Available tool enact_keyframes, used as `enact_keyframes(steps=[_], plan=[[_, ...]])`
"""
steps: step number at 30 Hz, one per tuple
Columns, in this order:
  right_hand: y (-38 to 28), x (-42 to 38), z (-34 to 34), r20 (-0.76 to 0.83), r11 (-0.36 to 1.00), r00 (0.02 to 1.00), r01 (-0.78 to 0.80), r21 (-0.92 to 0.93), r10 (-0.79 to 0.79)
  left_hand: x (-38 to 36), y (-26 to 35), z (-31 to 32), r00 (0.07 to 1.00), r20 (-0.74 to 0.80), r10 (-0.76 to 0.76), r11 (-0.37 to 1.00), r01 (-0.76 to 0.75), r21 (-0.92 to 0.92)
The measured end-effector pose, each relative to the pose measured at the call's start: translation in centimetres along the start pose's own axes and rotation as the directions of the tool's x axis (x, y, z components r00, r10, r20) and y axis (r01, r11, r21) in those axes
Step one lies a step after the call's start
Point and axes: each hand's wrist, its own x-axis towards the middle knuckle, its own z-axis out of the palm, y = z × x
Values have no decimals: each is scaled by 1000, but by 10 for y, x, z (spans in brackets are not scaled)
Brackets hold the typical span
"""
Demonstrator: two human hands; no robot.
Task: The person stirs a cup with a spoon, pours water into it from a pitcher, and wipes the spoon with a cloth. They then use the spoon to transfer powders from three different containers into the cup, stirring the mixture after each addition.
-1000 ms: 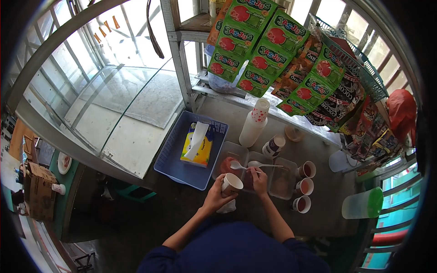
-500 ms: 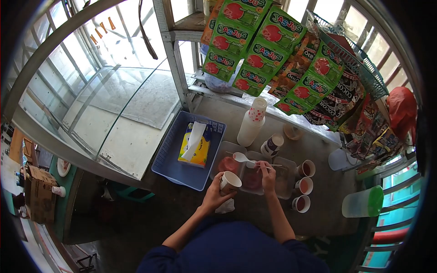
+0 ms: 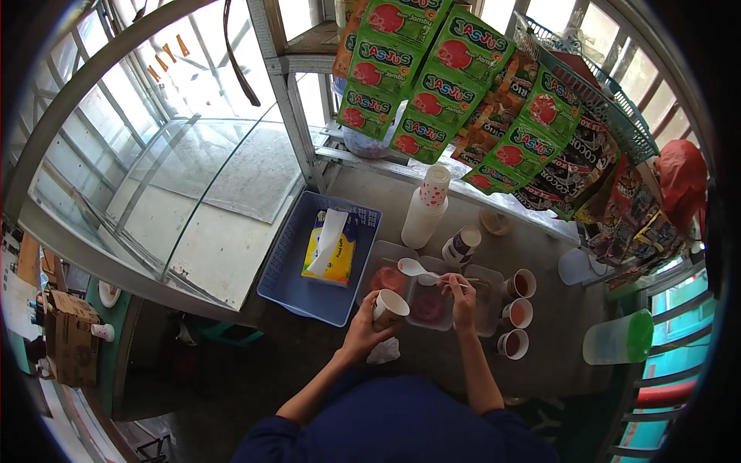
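My left hand (image 3: 366, 328) is wrapped round a paper cup (image 3: 391, 307), its mouth tilted toward the right. In my right hand (image 3: 461, 302), fingers pinched, is a white spoon (image 3: 411, 267); a second white spoon bowl (image 3: 427, 279) shows just below it. Both bowls are over the clear tubs in front of me. The left tub holds a pinkish-red mass (image 3: 387, 278). Beneath the spoons, the middle tub holds a darker red one (image 3: 427, 307). The right tub (image 3: 488, 310) is partly hidden by my right hand.
Three filled paper cups (image 3: 517, 313) line up at the right. Behind the tubs stand a tall cup stack (image 3: 425, 216) and a shorter one (image 3: 461, 246). A blue basket (image 3: 279, 282) holds a tissue pack (image 3: 329, 247). Drink sachets (image 3: 448, 85) hang above; a green-lidded jug (image 3: 614, 339) stands far right.
My right hand has shifted slightly to the right with the spoon. My left hand keeps the cup in nearly the same place.
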Motion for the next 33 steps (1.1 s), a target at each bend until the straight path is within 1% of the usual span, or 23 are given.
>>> enact_keyframes(steps=[3, 6, 8, 12, 14, 18, 23, 27, 30, 32, 33], plan=[[-6, -2, 1, 9, 1000, 1000, -12, 7, 12, 1, 2, -1, 1000, 6, -21, 1000, 21, -1], [-9, 0, 1, 34, 1000, 999, -19, -17, 20, 3, 2, -2, 999, -26, 22, 1000, -21, 14], [-7, 2, 1, 44, 1000, 999, -17, -19, 18, 3, 7, -4, 1000, -22, -12, 1000, 12, -4], [6, 3, 3, 51, 999, 997, -52, 17, 51, 2, 2, -3, 999, -29, 17, 1000, -17, -4], [16, 3, 2, 1, 998, 1000, -26, -51, 26, 1, 2, -4, 1000, -23, 8, 1000, -8, 7], [26, 3, -1, 17, 998, 999, -46, -46, 47, -2, -1, -5, 999, -38, 20, 1000, -20, 9], [25, 3, -2, 22, 996, 997, -77, -36, 78, -3, 0, -7, 1000, -4, -6, 1000, 6, 9], [11, 1, 1, 22, 997, 997, -78, -14, 79, -2, 1, -7, 999, -39, 21, 1000, -21, 4], [-14, -2, 4, 69, 999, 996, -48, 10, 47, -2, -1, -5, 998, -55, 34, 999, -35, -11], [-24, -5, 1, 111, 991, 988, -111, 74, 103, -1, 2, -6, 995, -79, 52, 999, -53, -8], [-31, -6, 2, 110, 991, 988, -115, 73, 106, -1, 0, -5, 996, -78, 49, 999, -50, -9]])
